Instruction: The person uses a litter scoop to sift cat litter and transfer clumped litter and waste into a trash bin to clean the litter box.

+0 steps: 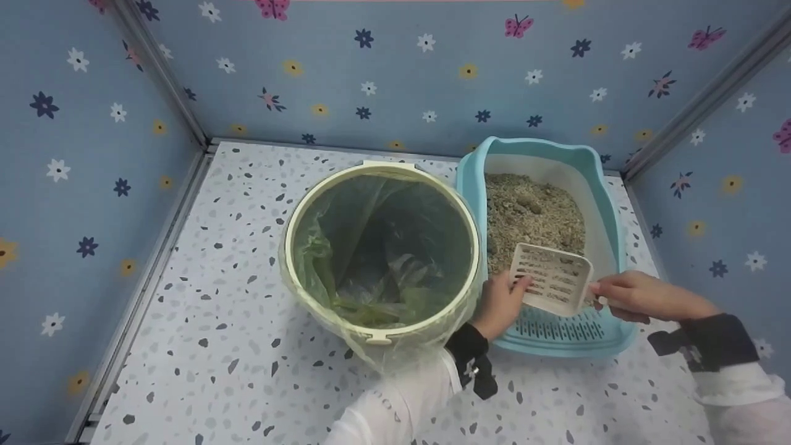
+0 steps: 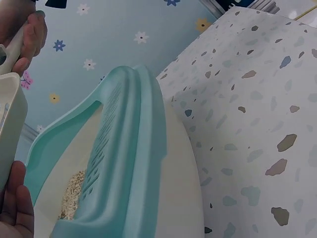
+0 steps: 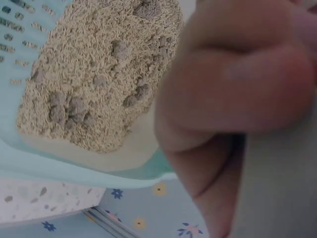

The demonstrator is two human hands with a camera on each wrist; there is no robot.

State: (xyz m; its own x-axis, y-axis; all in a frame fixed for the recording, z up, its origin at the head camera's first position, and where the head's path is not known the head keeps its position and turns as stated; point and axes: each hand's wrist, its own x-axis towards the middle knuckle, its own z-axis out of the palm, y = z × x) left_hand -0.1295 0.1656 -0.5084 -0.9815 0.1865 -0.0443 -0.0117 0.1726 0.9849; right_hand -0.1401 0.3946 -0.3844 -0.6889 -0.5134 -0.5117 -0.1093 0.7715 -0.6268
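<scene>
A white slotted litter scoop (image 1: pixel 556 285) is held level over the front of a turquoise litter box (image 1: pixel 609 216). My right hand (image 1: pixel 649 298) grips its handle; in the right wrist view the curled fingers (image 3: pixel 233 99) fill the right side. My left hand (image 1: pixel 502 304) holds the scoop's opposite edge, with the thumb over the rim. In the left wrist view, the left fingers (image 2: pixel 19 208) lie against the scoop's side (image 2: pixel 11 124). Pellet litter (image 1: pixel 531 216) with several darker clumps fills the box's inner part. No clump shows in the scoop.
Left of the box, touching or nearly touching it, stands a round bin with a cream rim (image 1: pixel 290 247), lined with a thin translucent green bag (image 1: pixel 334 290). Both stand on a white speckled surface (image 1: pixel 204 309). Blue flowered panels (image 1: pixel 395 74) enclose the back and sides.
</scene>
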